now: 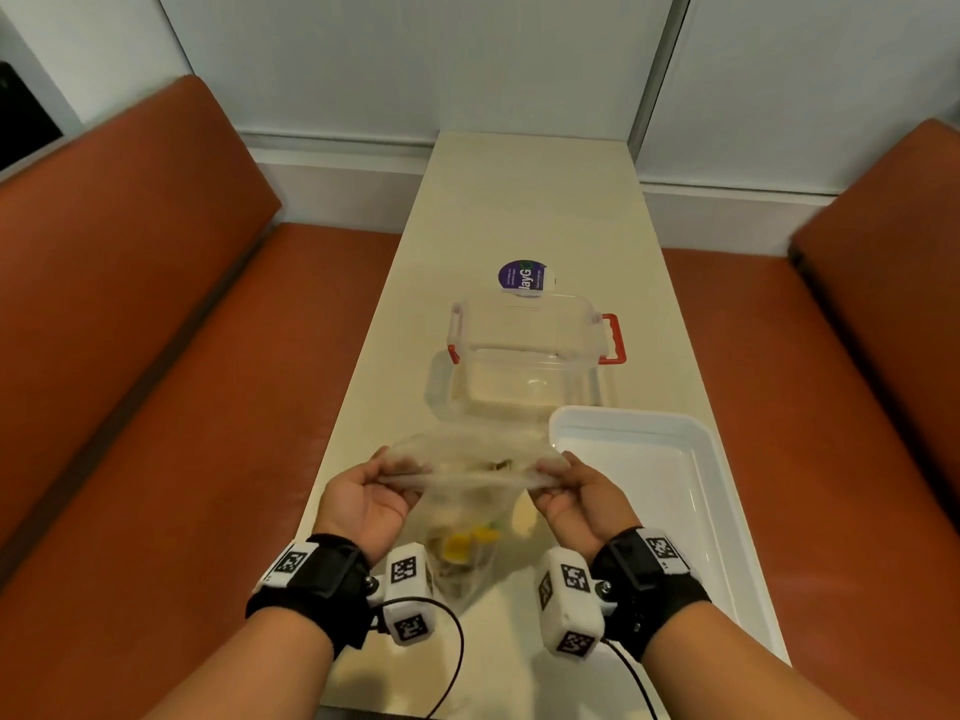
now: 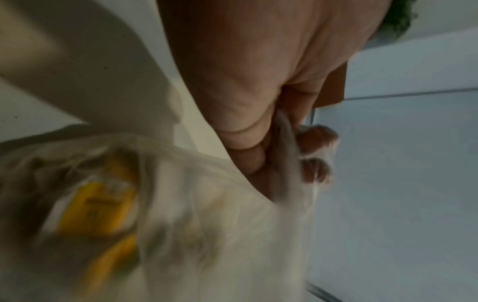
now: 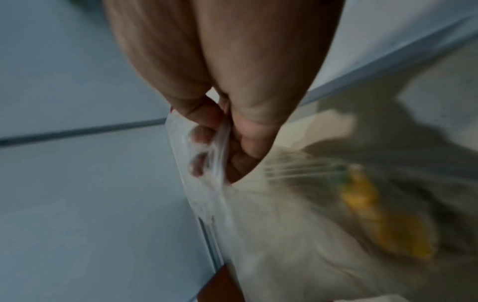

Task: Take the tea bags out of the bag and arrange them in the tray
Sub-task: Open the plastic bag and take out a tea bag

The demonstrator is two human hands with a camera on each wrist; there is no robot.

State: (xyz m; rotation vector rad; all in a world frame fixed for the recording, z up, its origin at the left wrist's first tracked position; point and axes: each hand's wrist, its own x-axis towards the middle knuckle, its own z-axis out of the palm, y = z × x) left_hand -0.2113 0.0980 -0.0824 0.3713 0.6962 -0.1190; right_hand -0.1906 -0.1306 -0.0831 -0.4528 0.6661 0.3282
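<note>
Both hands [image 1: 470, 493] are pinching the clear plastic bag [image 1: 467, 517] of yellow-tagged tea bags [image 1: 467, 543] at nine and three o'clock, stretching its mouth open beside the white plastic tray [image 1: 696, 491].

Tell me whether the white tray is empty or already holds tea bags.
Empty: the white tray shows only bare bottom; the tea bags sit inside the clear bag.

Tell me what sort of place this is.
Probably a booth in a café or canteen: two orange padded benches face each other across a long narrow cream table, pale wall panels behind.
</note>
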